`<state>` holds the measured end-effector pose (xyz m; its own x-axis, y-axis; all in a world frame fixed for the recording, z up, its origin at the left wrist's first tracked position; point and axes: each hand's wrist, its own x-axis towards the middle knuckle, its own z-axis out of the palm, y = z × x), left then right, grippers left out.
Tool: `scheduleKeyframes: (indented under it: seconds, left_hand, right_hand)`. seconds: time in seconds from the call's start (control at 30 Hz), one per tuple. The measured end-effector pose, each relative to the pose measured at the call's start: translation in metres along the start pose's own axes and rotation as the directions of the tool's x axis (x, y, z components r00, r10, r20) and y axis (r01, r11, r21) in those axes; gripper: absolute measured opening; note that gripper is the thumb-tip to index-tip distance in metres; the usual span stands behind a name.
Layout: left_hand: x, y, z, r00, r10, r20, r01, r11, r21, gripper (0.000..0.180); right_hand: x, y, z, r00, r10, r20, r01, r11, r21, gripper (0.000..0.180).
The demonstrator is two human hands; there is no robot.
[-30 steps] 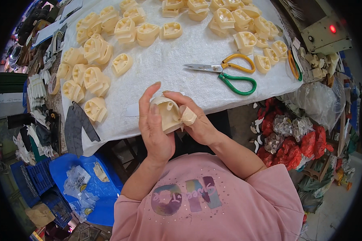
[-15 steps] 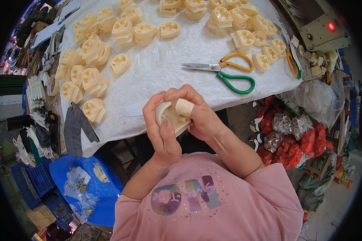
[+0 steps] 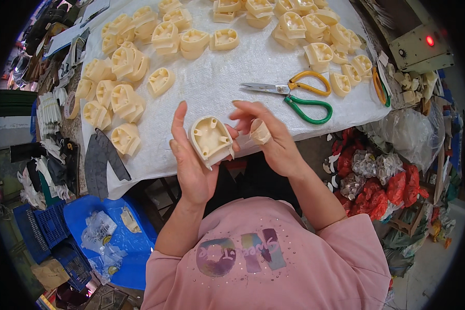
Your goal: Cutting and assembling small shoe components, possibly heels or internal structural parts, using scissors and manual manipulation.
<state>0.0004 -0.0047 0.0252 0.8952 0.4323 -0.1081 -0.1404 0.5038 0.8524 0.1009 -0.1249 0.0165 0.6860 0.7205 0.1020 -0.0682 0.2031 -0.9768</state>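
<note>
A cream plastic shell part (image 3: 211, 138), arched at one end with small posts inside, rests in my left hand (image 3: 192, 173), hollow side up. The left fingers run beneath and beside it, the thumb along its left edge. My right hand (image 3: 275, 139) is just to the right, fingers apart, its thumb wrapped in beige tape. Whether a right fingertip touches the part's right side I cannot tell. Scissors (image 3: 289, 92) with one yellow and one green handle lie on the white woven sheet (image 3: 201, 85), blades slightly apart, pointing left.
Cream shell parts (image 3: 130, 103) stand in groups at the table's left, back and right. A dark grey strip (image 3: 104, 165) hangs over the left front edge. A blue tub (image 3: 139, 258) sits low left, red plastic bags (image 3: 377, 194) low right. A metal box (image 3: 418, 44) shows a red light.
Both hands were closed around the part. My right hand has come off to the right and its fingers have spread; the part now lies exposed in my left hand.
</note>
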Motion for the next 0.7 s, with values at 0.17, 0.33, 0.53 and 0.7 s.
scheduleKeyframes:
  seconds: [0.17, 0.33, 0.53, 0.7]
  left_hand:
    - [-0.008, -0.004, -0.004, 0.902, 0.329, 0.277, -0.428, 0.607, 0.67, 0.097]
    - [0.001, 0.008, -0.013, 0.939, 0.161, 0.305, -0.338, 0.599, 0.726, 0.077]
    - [-0.003, 0.024, -0.004, 0.959, 0.16, 0.234, -0.283, 0.561, 0.777, 0.06]
    - [-0.002, 0.024, 0.0, 0.896, 0.251, 0.366, -0.432, 0.312, 0.846, 0.063]
  right_hand:
    - [0.008, -0.031, 0.005, 0.984, -0.022, 0.179, 0.133, 0.754, -0.643, 0.04]
    - [0.0, -0.011, 0.0, 0.989, -0.138, 0.058, 0.146, 0.973, -0.179, 0.038]
    - [0.009, -0.008, -0.013, 0.993, 0.107, 0.059, -0.103, 0.993, -0.065, 0.027]
    - [0.013, -0.017, -0.018, 0.972, 0.078, 0.222, -0.003, 0.948, -0.317, 0.025]
